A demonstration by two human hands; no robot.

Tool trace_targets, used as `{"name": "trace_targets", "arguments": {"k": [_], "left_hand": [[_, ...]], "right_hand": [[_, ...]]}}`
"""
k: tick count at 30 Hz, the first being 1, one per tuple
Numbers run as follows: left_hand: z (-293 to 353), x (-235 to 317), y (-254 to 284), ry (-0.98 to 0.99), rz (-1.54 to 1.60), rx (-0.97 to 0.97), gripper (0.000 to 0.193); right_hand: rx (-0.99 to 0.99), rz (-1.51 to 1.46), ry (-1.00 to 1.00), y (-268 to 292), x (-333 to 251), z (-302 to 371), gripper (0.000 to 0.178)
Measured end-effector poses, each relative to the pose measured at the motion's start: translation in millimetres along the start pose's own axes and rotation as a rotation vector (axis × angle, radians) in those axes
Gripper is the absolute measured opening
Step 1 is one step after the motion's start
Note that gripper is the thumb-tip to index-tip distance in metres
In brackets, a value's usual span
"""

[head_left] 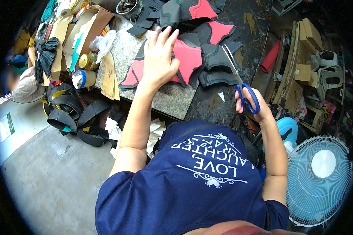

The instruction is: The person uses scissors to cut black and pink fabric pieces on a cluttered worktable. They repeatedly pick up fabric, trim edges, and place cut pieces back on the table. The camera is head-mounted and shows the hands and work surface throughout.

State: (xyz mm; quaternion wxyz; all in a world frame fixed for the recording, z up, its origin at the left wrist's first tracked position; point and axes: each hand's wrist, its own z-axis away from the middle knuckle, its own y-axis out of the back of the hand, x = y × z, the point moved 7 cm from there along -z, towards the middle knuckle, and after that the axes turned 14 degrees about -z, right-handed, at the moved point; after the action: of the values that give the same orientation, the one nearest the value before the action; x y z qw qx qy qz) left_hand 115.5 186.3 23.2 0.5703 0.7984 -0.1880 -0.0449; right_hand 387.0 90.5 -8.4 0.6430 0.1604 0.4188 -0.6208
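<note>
My left hand (pixel 161 64), fingers stretched out, is over a red and black cut piece (pixel 187 56) on the worktop; whether it presses on the piece or hovers I cannot tell. Another red and black piece (pixel 132 74) shows to the left of my wrist. In my right hand (pixel 264 111) is a pair of scissors (pixel 237 78) with blue handles, fingers through the loops. Its blades point away from me, slightly apart, above the dark pieces (pixel 217 58) stacked on the right. A small white scrap (pixel 221 96) lies near the scissors.
Jars (pixel 84 79), cardboard and a plastic bag (pixel 104 46) crowd the left of the worktop (pixel 172 102). Black strap-like bands (pixel 92 121) hang below. At right are a blue fan (pixel 319 180), boxes (pixel 302 73) and a red roll (pixel 270 56). Another person (pixel 27 84) is at far left.
</note>
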Motion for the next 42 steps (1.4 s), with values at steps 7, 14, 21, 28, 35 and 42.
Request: {"name": "trace_targets", "arguments": {"k": [7,14,21,28,35,42], "left_hand": [[-30.5,-6.1,-60.4,0.119,-0.376,-0.247,0.067],[-39.1,-1.5,-54.4,0.068,-0.253,-0.327,0.071],[-30.1,14.7,-16.0,0.215,0.414,-0.276,0.047],[-9.9,0.9,-27.7,0.442,0.894,-0.357,0.038],[-9.2,14.4,-19.2,0.280,0.850,-0.458,0.034],[-8.2,13.1,-13.3,0.242,0.774,-0.586,0.032]], "right_hand": [[0.004,-0.020,-0.024,4.1,4.2,-5.0,0.048],[0.005,-0.034,-0.005,7.6,5.7,-7.0,0.051],[-0.111,-0.037,-0.021,-2.3,0.4,-1.9,0.053],[-0.181,0.019,-0.149,-8.5,7.7,4.5,0.059],[-0.314,0.154,-0.111,-16.6,-28.8,-17.0,0.045],[-0.499,0.168,-0.132,-25.4,-56.3,-40.0,0.055]]}}
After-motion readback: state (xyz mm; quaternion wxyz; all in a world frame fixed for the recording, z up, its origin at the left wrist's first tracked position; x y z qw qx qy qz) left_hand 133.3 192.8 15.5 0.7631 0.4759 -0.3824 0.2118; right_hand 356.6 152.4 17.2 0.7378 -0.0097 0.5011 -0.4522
